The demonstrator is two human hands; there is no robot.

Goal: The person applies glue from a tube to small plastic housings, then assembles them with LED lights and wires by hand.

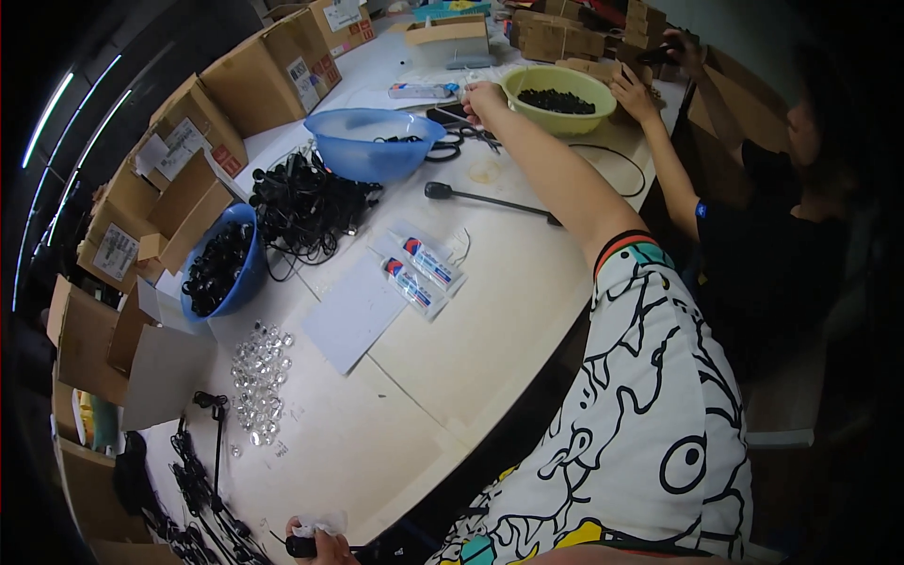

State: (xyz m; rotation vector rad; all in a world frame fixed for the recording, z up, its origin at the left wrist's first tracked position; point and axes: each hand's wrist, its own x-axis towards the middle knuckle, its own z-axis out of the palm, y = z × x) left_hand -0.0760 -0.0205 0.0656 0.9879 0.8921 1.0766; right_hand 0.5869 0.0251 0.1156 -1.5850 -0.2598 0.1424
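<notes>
My right arm stretches across the table, and my right hand is closed, its fingers pinched on something small and thin that I cannot make out. It is between a blue plastic bowl and a pale yellow basin of small black parts. Scissors and a boxed tube lie close to it. At the lower edge my left hand, partly cut off, is closed around a black rounded part with crumpled white tissue against it. A black gooseneck rod lies below my right forearm.
Two glue tubes lie by a white sheet. Clear lenses, a black cable heap and a blue basin of black parts are left. Cardboard boxes line the far edge. A co-worker's hands are at right.
</notes>
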